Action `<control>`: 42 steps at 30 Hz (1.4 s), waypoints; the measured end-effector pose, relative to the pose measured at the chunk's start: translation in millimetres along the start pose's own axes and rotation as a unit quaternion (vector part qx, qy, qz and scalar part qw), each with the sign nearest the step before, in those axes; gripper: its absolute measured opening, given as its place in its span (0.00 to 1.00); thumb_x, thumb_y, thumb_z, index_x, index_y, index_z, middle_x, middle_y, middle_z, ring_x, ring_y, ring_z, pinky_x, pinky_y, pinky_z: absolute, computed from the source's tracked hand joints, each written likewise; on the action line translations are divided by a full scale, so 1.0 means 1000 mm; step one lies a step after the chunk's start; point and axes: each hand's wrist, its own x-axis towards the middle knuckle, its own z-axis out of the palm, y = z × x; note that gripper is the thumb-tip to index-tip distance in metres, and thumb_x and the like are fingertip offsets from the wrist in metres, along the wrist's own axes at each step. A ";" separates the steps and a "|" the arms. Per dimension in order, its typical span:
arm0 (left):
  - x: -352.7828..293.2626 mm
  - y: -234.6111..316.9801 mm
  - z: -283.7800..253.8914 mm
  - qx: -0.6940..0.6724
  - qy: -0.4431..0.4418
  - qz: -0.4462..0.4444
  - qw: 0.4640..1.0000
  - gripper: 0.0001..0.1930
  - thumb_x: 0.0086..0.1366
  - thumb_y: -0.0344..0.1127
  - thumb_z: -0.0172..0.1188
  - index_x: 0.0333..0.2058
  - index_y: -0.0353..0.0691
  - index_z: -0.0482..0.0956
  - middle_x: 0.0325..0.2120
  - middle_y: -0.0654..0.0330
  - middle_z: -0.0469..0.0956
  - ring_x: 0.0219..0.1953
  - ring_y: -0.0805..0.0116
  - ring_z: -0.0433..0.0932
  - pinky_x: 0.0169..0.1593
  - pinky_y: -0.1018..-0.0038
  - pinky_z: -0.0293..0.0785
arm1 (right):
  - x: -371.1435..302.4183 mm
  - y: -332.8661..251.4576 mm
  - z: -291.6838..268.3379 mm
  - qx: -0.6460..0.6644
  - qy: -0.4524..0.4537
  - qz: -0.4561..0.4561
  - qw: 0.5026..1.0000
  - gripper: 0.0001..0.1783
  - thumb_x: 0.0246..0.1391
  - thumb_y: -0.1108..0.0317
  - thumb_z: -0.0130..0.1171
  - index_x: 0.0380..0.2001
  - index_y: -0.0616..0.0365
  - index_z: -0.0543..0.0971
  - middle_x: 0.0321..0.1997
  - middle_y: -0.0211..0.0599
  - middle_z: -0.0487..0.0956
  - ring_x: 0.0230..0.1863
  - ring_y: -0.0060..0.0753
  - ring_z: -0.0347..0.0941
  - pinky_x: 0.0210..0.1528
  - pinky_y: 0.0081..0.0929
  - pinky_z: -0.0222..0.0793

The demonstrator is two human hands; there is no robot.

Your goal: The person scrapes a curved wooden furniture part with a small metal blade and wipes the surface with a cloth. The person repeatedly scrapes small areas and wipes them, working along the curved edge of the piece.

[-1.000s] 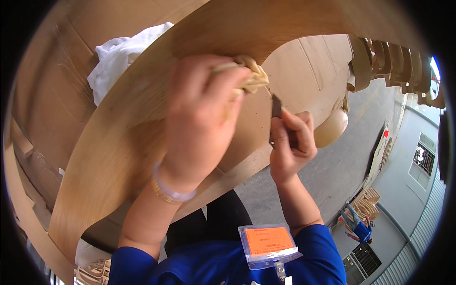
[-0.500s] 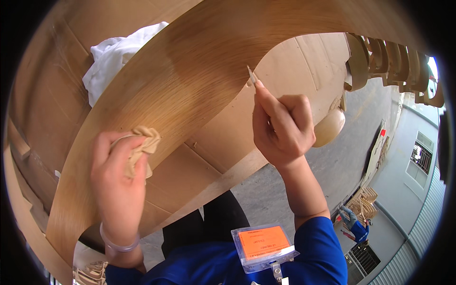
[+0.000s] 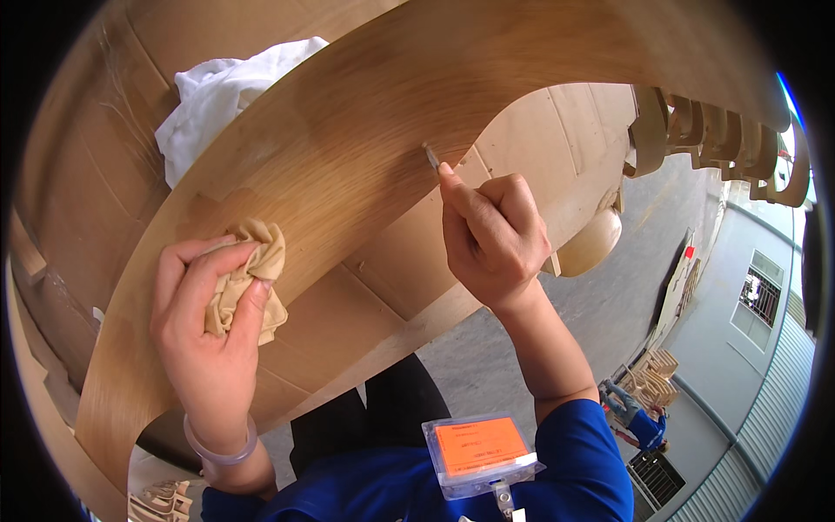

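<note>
A long curved wooden panel with visible grain sweeps across the view from lower left to upper right. Bunched in my left hand is a beige cloth, pinched between thumb and fingers over the panel's near edge. My right hand grips a thin, pale, pointed tool like a small blade; its exact kind is unclear. The tool's tip meets or nearly meets the panel's surface close to its inner edge. Most of the tool is hidden in my closed fingers.
Cardboard covers the work surface beneath the panel. A crumpled white cloth lies beyond the panel. Several curved wooden parts stand in a row at upper right. Farther off, a person in blue is beside stacked wooden parts.
My right hand has moved left and slightly down, bringing the tool's tip over the panel. My left hand still holds the cloth, now more fully in view.
</note>
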 end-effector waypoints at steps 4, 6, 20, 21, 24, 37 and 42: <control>-0.002 -0.002 0.000 -0.008 0.000 0.000 1.000 0.17 0.57 0.17 0.72 0.45 0.36 0.88 0.46 0.53 0.81 0.49 0.57 0.83 0.53 0.66 0.79 | 0.003 0.001 0.003 -0.046 0.067 0.054 0.995 0.16 0.48 0.86 0.74 0.42 0.62 0.91 0.27 0.32 0.68 0.21 0.27 0.65 0.21 0.29 0.61; -0.001 -0.004 0.002 -0.044 0.003 0.003 0.999 0.15 0.60 0.19 0.73 0.46 0.34 0.87 0.46 0.53 0.82 0.49 0.60 0.83 0.54 0.67 0.79 | 0.004 -0.001 0.001 -0.007 0.018 0.014 1.000 0.16 0.49 0.87 0.73 0.42 0.62 0.91 0.27 0.32 0.68 0.21 0.27 0.66 0.21 0.29 0.62; 0.001 -0.006 0.046 -0.505 -0.121 -0.118 0.847 0.22 0.68 0.28 0.76 0.58 0.32 0.79 0.49 0.60 0.84 0.48 0.74 0.83 0.51 0.75 0.81 | 0.003 -0.064 -0.028 0.482 -0.228 0.375 0.759 0.09 0.54 0.78 0.77 0.40 0.65 0.92 0.30 0.29 0.77 0.33 0.22 0.70 0.34 0.23 0.60; 0.001 -0.010 0.043 -0.505 -0.079 -0.126 0.850 0.22 0.69 0.27 0.75 0.58 0.32 0.79 0.49 0.60 0.84 0.49 0.74 0.83 0.52 0.75 0.81 | 0.004 -0.061 -0.032 0.465 -0.211 0.353 0.784 0.10 0.55 0.79 0.77 0.41 0.65 0.92 0.30 0.29 0.77 0.33 0.22 0.70 0.33 0.23 0.61; 0.006 -0.022 0.030 -0.483 0.028 -0.125 0.866 0.20 0.73 0.27 0.70 0.59 0.32 0.77 0.50 0.58 0.83 0.51 0.71 0.82 0.57 0.73 0.78 | 0.011 -0.037 -0.037 0.315 -0.144 0.243 0.906 0.11 0.55 0.82 0.74 0.42 0.62 0.92 0.29 0.30 0.75 0.30 0.22 0.72 0.31 0.23 0.64; 0.000 -0.034 0.004 -0.437 0.034 -0.109 0.892 0.24 0.77 0.25 0.62 0.68 0.28 0.71 0.62 0.54 0.77 0.61 0.66 0.77 0.67 0.68 0.70 | 0.011 -0.008 -0.004 -0.060 -0.016 -0.024 0.998 0.15 0.46 0.87 0.79 0.38 0.62 0.92 0.26 0.29 0.69 0.20 0.19 0.62 0.20 0.25 0.56; 0.001 -0.033 -0.001 -0.427 0.040 -0.101 0.898 0.22 0.77 0.25 0.61 0.66 0.27 0.72 0.61 0.54 0.78 0.60 0.68 0.77 0.66 0.69 0.71 | 0.010 -0.003 -0.009 -0.132 0.004 -0.015 0.991 0.17 0.45 0.88 0.78 0.39 0.62 0.93 0.25 0.28 0.65 0.20 0.20 0.63 0.20 0.28 0.57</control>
